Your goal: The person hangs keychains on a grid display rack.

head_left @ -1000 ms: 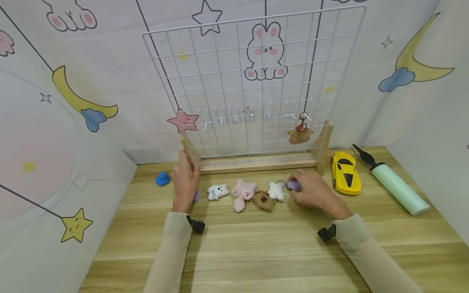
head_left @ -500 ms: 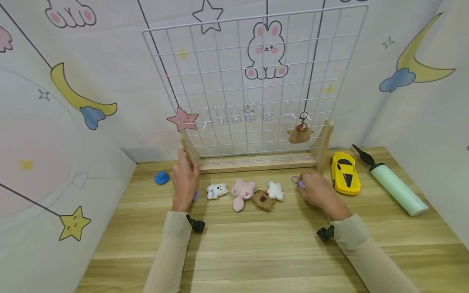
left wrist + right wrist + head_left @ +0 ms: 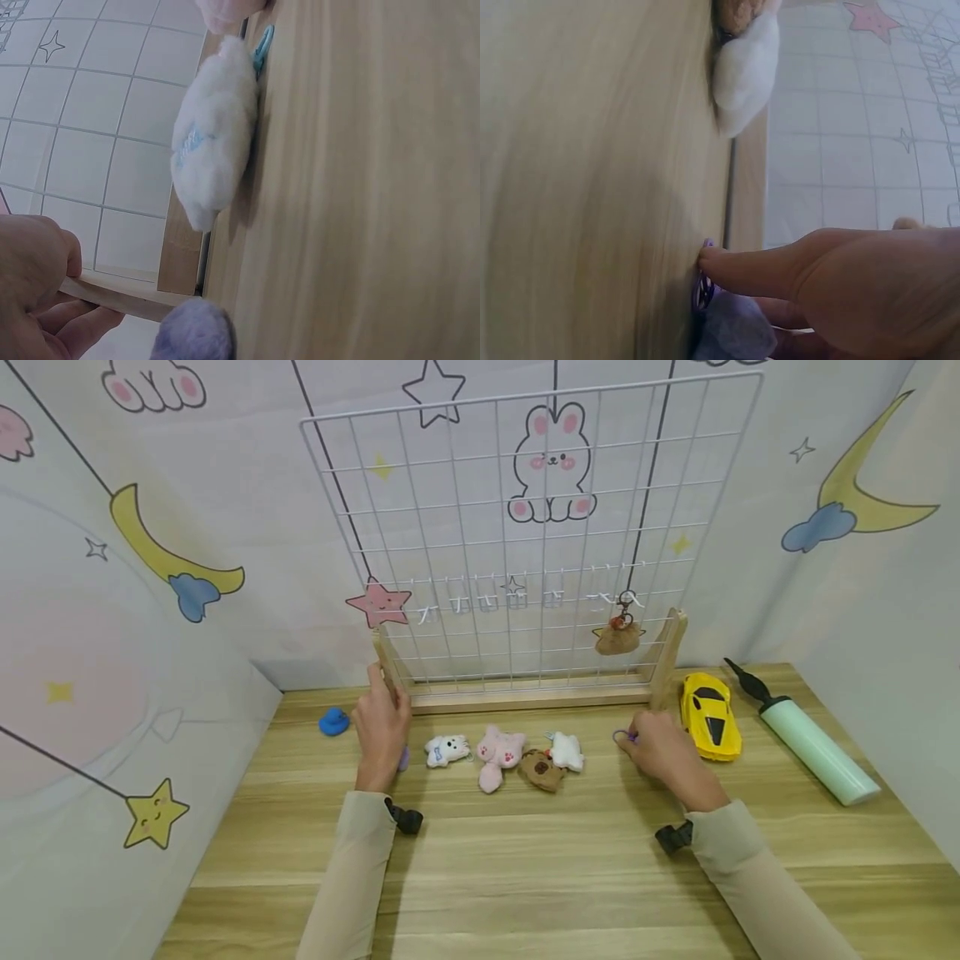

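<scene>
At the rack's left end, my left hand grips the wooden upright, thumb on one side and fingers on the other. A purple plush lies close by that hand. My right hand holds a purple plush keychain low at the table, its thumb at the purple ring; the hand covers most of it in the head view. Between the hands lie a white plush with a blue bow, a pink plush, a brown plush and a white plush.
Behind the plushes stands a white wire grid with several hooks; a brown plush keychain hangs at its right. A blue duck is at the left. A yellow toy car and a green hand pump lie at the right.
My right hand has moved right with the purple plush keychain, away from the white plush. The left hand keeps its grip on the wooden upright.
</scene>
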A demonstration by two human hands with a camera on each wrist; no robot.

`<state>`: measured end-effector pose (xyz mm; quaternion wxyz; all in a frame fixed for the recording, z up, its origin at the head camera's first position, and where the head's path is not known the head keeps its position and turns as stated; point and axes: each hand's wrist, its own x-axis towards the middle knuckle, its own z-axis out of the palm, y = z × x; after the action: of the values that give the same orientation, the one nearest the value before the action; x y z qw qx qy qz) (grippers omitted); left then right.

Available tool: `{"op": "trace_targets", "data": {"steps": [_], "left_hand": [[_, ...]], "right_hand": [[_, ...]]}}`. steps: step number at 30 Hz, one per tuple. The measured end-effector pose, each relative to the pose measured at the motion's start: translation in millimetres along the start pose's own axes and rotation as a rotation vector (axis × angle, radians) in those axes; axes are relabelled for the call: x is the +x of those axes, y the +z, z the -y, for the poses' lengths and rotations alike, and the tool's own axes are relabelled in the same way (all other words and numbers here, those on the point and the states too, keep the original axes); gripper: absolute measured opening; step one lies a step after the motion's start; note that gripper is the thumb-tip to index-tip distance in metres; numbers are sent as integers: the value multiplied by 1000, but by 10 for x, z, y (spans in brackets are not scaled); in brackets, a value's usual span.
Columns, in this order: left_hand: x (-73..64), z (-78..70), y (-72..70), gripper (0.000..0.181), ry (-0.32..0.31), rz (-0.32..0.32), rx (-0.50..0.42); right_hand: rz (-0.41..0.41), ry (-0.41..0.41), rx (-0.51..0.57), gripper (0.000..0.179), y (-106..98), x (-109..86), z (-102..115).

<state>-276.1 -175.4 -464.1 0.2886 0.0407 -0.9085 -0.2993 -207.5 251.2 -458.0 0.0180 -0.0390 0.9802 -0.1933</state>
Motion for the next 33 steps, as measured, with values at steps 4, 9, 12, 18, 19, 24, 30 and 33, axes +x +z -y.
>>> {"op": "trace_targets", "data": {"steps": [4, 9, 12, 18, 19, 24, 30, 33], "left_hand": [[7, 4, 9, 44, -7, -3, 4], [3, -3, 6, 44, -5, -14, -2], [-12, -1, 8, 45, -7, -17, 0], [-24, -5, 6, 45, 0, -14, -14], [-15, -10, -1, 45, 2, -15, -16], [13, -12, -24, 45, 2, -11, -9], [-7, -15, -38, 44, -4, -9, -9], [-15, -20, -32, 44, 3, -8, -13]], "right_hand": [[3, -16, -35, 28, -19, 4, -26], [13, -26, -33, 30, -46, -8, -35], [41, -32, -32, 30, -58, -18, -33], [73, -73, -67, 16, -83, -29, -25], [74, -76, -66, 16, -92, -27, -16], [79, -68, -51, 15, -115, -32, 12], [55, -75, -56, 16, -75, -33, 43], [30, -68, -40, 15, -56, -31, 50]]}}
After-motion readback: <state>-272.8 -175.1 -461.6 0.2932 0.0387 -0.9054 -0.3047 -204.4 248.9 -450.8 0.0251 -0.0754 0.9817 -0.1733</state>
